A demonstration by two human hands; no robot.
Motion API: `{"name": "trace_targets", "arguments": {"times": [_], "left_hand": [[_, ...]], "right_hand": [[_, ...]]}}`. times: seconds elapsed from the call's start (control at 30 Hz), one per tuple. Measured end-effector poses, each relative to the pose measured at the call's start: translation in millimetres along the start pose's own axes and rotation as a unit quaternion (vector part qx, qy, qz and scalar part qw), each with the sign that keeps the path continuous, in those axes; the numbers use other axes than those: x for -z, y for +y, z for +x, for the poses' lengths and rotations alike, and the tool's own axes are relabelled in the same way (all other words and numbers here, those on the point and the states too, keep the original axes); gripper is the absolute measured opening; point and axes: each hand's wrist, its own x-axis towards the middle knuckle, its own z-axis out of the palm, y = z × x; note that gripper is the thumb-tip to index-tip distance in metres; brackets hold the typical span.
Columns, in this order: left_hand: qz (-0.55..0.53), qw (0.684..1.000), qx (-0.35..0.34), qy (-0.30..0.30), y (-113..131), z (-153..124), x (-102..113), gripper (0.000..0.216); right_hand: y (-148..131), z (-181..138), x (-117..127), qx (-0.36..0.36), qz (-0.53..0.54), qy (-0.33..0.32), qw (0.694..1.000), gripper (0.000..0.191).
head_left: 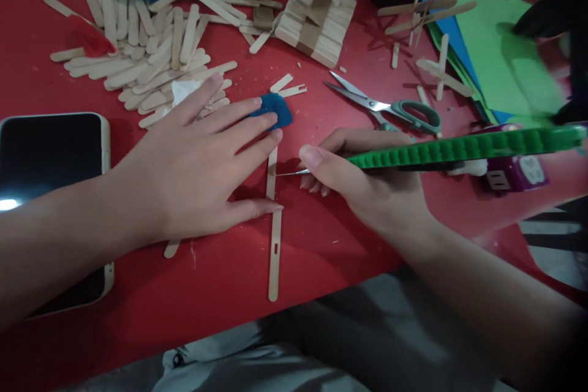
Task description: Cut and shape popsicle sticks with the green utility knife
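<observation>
My left hand [197, 159] lies flat with its fingers spread, and its thumb tip rests on a wooden craft stick [274, 220]. That stick lies lengthwise towards me and has a small rectangular slot near its close end. Under the fingertips is a soft-looking blue piece [280, 111], covering the stick's far end. Closed around a green ribbed craft knife [441, 148], my right hand [362, 165] is just right of the stick. The knife's thin metal tip meets the middle of the stick; whether it has gone in, I cannot tell.
Loose craft sticks [151, 61] are heaped at the back left, beside a bound bundle [316, 24]. Open scissors [376, 104] lie beyond my right hand. A phone [55, 153] is at left. Green paper [500, 43] and a stick assembly [420, 12] are at back right.
</observation>
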Motion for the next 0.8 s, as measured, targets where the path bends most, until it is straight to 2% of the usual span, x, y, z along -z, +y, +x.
{"name": "trace_targets", "arguments": {"times": [0.57, 0.8], "left_hand": [[-0.008, 1.000, 0.002, -0.014, -0.4, 1.1, -1.3, 0.056], [0.034, 0.999, -0.008, -0.032, -0.7, 1.0, -2.4, 0.068]], "right_hand": [[-1.0, 0.6, -1.1, -0.013, 0.003, 0.001, 1.000, 0.040], [-0.1, -0.6, -2.3, -0.020, 0.027, 0.007, 0.999, 0.037]]}}
